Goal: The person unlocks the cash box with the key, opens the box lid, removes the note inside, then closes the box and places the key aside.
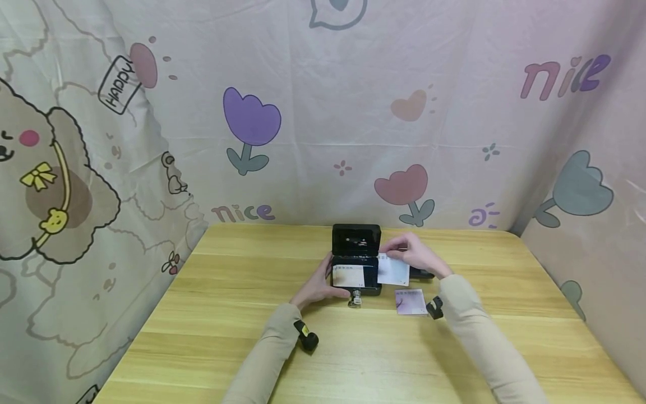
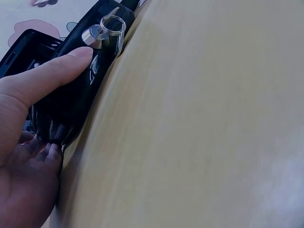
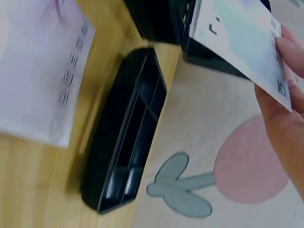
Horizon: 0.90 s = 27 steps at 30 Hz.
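Observation:
A small black cash box stands on the table with its lid raised. My left hand holds it at its left side, the thumb lying along the front beside the lock. From that lock hangs a key ring. A pale printed note lies in the box. Just right of the box, my right hand pinches another pale printed note by its edge, fingers on one side and thumb on the other.
A purplish printed note lies on the table right of the box, in front. Behind it sits a black compartment tray, partly covered by the right hand in the head view. A patterned cloth hangs along the table's back edge.

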Each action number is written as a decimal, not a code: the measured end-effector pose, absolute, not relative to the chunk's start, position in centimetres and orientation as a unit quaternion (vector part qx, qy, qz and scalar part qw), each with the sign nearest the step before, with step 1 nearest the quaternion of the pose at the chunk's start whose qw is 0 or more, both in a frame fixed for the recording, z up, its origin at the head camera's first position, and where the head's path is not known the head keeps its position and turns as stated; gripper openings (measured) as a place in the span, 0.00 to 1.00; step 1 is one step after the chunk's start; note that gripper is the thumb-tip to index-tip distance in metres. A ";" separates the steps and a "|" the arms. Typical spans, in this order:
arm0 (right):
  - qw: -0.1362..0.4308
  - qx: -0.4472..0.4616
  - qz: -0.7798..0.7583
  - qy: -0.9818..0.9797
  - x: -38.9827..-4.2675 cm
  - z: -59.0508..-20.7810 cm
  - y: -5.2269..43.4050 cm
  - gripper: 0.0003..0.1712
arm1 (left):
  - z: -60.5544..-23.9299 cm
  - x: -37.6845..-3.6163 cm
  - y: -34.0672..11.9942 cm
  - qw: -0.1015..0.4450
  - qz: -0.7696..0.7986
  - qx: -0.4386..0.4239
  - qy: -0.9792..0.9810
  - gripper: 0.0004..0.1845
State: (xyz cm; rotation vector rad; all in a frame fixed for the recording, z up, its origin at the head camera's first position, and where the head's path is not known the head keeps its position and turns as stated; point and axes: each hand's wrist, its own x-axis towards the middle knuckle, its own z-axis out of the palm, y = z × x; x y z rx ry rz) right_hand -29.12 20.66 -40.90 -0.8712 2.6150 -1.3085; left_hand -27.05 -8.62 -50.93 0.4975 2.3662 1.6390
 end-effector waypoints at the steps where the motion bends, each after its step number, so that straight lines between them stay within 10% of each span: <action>1: 0.051 -0.281 -0.433 0.855 -29.0 -40.9 21.0 0.11 | -50.9 -27.0 -8.7 0.110 0.557 0.170 0.806 0.69; 27: 0.116 -0.242 -0.435 0.860 -26.2 -43.5 30.3 0.14 | -50.8 -26.9 -8.7 0.112 0.562 0.169 0.802 0.68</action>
